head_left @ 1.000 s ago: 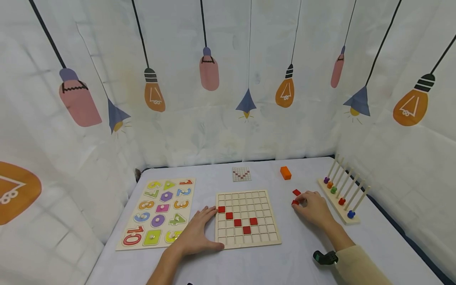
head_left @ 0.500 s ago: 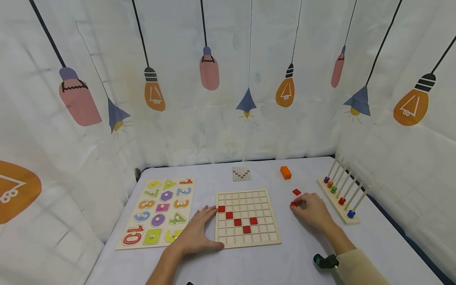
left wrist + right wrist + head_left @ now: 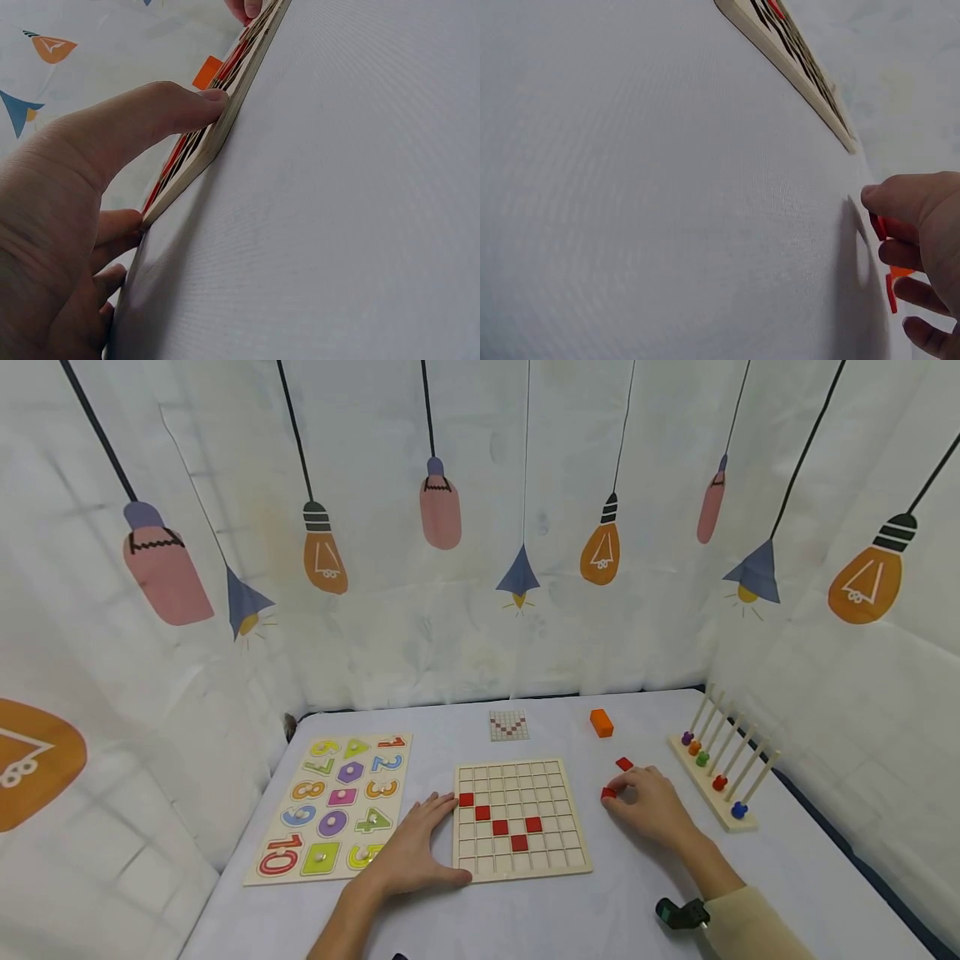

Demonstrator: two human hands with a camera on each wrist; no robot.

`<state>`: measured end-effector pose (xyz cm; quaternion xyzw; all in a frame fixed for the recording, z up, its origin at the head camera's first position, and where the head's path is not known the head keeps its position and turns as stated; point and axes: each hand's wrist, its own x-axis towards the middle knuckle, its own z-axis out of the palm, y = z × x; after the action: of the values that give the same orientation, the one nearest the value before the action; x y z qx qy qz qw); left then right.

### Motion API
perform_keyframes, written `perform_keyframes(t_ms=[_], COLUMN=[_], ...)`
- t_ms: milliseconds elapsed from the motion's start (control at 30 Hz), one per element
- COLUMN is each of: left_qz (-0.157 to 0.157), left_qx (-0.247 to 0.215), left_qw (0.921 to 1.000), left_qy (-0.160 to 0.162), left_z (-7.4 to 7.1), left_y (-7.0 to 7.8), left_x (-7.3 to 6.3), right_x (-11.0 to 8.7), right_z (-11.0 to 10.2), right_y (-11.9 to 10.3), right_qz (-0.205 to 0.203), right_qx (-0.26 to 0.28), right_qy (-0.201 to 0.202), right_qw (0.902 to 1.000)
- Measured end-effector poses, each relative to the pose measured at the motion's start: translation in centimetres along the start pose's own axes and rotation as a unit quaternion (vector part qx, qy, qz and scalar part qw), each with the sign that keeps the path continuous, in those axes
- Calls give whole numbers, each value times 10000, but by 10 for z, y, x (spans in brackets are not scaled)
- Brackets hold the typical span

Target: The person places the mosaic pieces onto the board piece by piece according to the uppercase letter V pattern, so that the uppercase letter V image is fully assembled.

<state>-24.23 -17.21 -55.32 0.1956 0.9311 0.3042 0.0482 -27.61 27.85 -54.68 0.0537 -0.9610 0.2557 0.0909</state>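
In the head view, my right hand (image 3: 651,803) pinches a red square tile (image 3: 608,793) between thumb and fingers, to the right of the wooden grid board (image 3: 555,862). The right wrist view shows the pinched tile (image 3: 877,226) partly hidden by the hand (image 3: 937,232). Another red tile (image 3: 624,764) lies on the table just beyond. My left hand (image 3: 411,852) is spread against the board's left side. Its thumb (image 3: 202,109) touches the board's near edge, and the other fingers meet the left edge. Several red tiles (image 3: 500,828) sit in the grid's cells.
Behind the board lies a small pattern card (image 3: 509,726), with an orange block (image 3: 602,723) to its right. A number-and-shape puzzle board (image 3: 305,872) lies left. A peg stand (image 3: 731,821) with coloured beads stands right. A dark device (image 3: 681,913) is by the right sleeve.
My right hand has moved slightly left with the red tile, toward the grid board and away from the other loose tile. The left hand stays on the board's edge.
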Motion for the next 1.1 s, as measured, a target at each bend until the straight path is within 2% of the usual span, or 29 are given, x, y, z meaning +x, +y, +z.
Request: perform_keyframes(t_ms=[500,833,1100], left_qz=[-6,-30,-17], left_qx=[-3,-5,-17], left_qw=[10000,10000,10000], left_qy=[-4,-2,0], left_z=[-1,0,0], left_y=[2,1,1], left_x=[0,0,0], right_x=[4,8,8], right_z=[7,16,20], right_y=[-17,-32,-46], right_qz=[-354,-632,-842], right_qx=[166,86,423], right_qy=[-243,-386,-584], right_qw=[9989,9972,9938])
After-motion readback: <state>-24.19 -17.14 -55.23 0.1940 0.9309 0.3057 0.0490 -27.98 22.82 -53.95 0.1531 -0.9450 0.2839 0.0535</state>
